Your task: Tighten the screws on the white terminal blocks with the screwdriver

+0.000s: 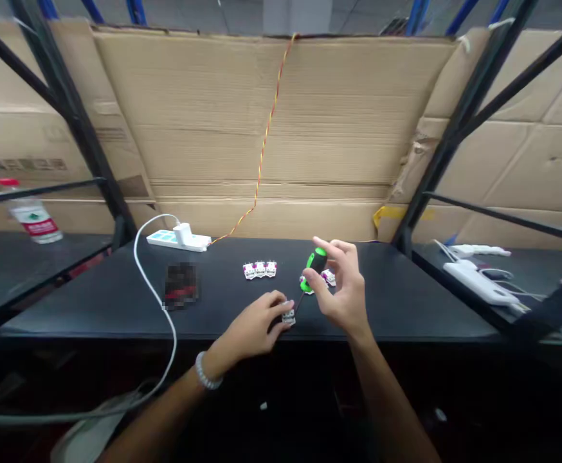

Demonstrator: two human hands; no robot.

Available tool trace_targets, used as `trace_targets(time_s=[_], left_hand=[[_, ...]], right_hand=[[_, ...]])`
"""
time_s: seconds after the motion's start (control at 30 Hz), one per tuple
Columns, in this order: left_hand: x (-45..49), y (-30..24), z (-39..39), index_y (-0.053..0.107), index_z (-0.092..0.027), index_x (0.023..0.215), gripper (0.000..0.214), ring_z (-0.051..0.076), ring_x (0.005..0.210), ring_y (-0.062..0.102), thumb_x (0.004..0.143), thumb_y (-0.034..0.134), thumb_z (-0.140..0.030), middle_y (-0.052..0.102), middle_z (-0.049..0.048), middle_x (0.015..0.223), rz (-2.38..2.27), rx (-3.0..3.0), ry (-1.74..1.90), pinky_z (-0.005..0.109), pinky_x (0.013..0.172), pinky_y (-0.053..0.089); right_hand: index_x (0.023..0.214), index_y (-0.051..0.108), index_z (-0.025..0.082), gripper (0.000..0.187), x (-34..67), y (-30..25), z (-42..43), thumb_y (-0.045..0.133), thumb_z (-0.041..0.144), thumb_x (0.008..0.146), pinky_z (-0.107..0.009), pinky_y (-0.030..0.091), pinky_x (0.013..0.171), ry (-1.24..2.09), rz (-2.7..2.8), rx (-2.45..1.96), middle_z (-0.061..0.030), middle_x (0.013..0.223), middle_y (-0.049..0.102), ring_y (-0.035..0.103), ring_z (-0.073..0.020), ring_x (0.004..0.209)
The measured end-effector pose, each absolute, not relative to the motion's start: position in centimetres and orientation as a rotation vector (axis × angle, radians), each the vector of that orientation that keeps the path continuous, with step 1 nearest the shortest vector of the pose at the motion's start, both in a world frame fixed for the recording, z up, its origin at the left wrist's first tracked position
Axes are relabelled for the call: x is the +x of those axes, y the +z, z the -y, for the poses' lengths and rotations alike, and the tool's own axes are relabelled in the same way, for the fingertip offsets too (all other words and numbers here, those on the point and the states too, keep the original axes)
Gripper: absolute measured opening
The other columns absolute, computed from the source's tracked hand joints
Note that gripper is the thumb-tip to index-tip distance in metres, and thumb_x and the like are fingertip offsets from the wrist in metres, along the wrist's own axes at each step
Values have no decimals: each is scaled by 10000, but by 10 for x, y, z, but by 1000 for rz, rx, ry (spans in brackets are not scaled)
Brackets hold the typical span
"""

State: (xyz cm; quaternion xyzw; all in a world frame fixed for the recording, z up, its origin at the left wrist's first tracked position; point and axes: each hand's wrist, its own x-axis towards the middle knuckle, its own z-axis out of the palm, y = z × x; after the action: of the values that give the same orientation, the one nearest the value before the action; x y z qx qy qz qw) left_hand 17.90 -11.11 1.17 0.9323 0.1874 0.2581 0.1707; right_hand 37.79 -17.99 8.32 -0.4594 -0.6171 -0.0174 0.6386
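My left hand [260, 325] pinches a small white part [289, 316] with grey detail between thumb and fingers, close to the table's front edge. In my right hand [343, 286] is a screwdriver [316, 260] with a green and black handle, tilted so its thin shaft runs down toward that part. Whether the tip touches the part I cannot tell. Behind the screwdriver lie a few more white and purple pieces [329, 277], partly hidden by my right hand. A row of three similar white and purple pieces [260, 269] sits farther back, left of my right hand.
A white power strip [165, 238] with a plugged-in charger lies at the back left; its white cable [142, 270] hangs over the front edge. A blurred dark object [181, 286] is nearby. Black shelf posts [435, 167] stand at both sides, with a cardboard wall [194, 122] behind.
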Motion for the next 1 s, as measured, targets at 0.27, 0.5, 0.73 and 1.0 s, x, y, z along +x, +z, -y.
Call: trace_targets(time_s=[0.27, 0.5, 0.73, 1.0], left_hand=[[179, 12, 110, 663, -215, 1403, 371, 272, 1188, 643, 1033, 633, -228, 648, 117, 1299, -524, 2651, 733, 434, 1098, 562], [179, 12, 111, 667, -217, 1399, 370, 272, 1195, 644, 1031, 631, -222, 650, 117, 1301, -519, 2649, 731, 436, 1096, 566], [179, 12, 110, 669, -239, 1400, 378, 270, 1212, 643, 1024, 638, -220, 643, 106, 1316, -532, 2638, 732, 433, 1111, 560], [179, 13, 110, 674, -222, 1387, 367, 274, 1192, 650, 1022, 640, -225, 653, 117, 1300, -516, 2649, 745, 439, 1096, 570]], right_hand=[[1522, 567, 287, 462, 377, 86, 182, 521, 358, 1068, -454, 580, 999, 80, 1482, -982, -110, 1312, 641, 651, -257, 1119], [1538, 552, 297, 478, 376, 85, 181, 524, 339, 1063, -407, 600, 889, 59, 1446, -1054, -83, 1197, 641, 638, -212, 937], [1451, 636, 297, 476, 375, 84, 181, 692, 370, 984, -431, 594, 925, -60, 1432, -1070, -98, 1260, 583, 631, -235, 1013], [1567, 514, 313, 499, 374, 84, 181, 525, 352, 1070, -468, 575, 1006, 47, 1500, -993, -113, 1372, 619, 642, -271, 1176]])
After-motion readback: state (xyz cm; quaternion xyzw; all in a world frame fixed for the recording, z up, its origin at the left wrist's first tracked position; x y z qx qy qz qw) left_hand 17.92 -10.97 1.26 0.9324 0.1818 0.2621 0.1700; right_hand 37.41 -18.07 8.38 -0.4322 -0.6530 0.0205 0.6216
